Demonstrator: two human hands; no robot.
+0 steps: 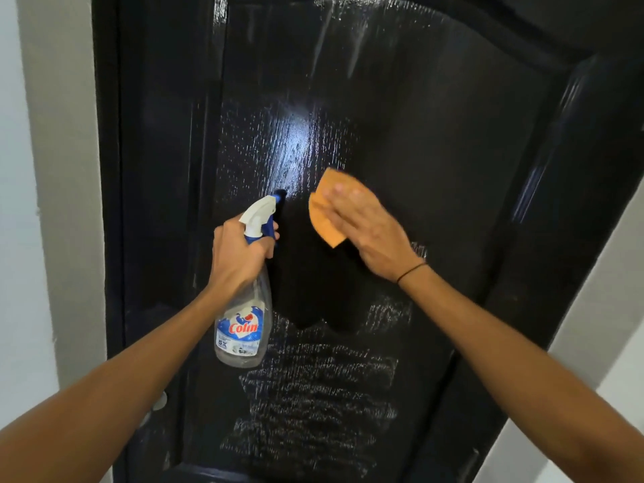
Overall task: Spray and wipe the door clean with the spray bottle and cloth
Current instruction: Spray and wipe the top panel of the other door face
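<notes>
Pressing cloth (324,207) against wet door (435,141)

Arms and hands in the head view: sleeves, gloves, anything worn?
Both forearms are bare up to the frame edge, with no sleeves in view. No gloves on the left hand or the right hand. The only thing worn is a thin dark band around the right wrist. No rings or watch visible.

- Left arm reaches forward and up, left hand (240,254) curled in a grip round the spray bottle (245,308) neck, a finger on the trigger.
- Right arm reaches forward, right hand (369,231) flat, fingers straight, pressing the cloth (324,210).
- A thin dark band circles the right wrist.
</notes>
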